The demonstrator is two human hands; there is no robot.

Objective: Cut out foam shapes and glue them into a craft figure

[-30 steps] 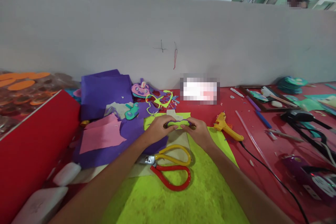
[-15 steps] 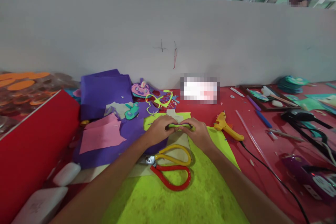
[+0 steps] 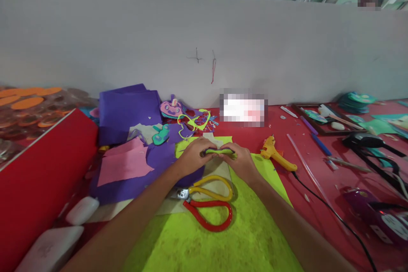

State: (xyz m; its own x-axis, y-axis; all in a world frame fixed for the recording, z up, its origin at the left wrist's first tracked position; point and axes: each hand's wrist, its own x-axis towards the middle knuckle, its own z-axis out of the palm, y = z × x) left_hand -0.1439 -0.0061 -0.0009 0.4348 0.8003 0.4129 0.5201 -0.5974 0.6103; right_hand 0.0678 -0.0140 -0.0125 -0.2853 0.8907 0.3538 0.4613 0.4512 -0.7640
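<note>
Between my two hands is a small layered foam piece (image 3: 219, 151), yellow-green with a dark edge. My left hand (image 3: 195, 155) grips its left end, and my right hand (image 3: 239, 160) pinches the right end; the fingers hide much of its outline. Scissors (image 3: 208, 202) with one yellow and one red handle lie just below the hands, their blades partly under my left forearm. Beneath everything spreads a yellow-green sheet (image 3: 204, 242). Purple foam sheets (image 3: 127, 191) and a pink sheet (image 3: 124, 168) lie to the left of my hands.
Right of my hands lies a yellow glue gun (image 3: 276, 155) with a black cord. A dark-framed tray (image 3: 314, 129) holds small tools. Foam cut-outs and yellow scraps (image 3: 199, 123) sit near the grey partition (image 3: 127, 38). A red panel (image 3: 60, 170) and white cases (image 3: 83, 211) stand left.
Both hands keep hold of the foam piece in nearly the same place. Its yellow-green face is turned slightly more into view. The whole view has shifted a little.
</note>
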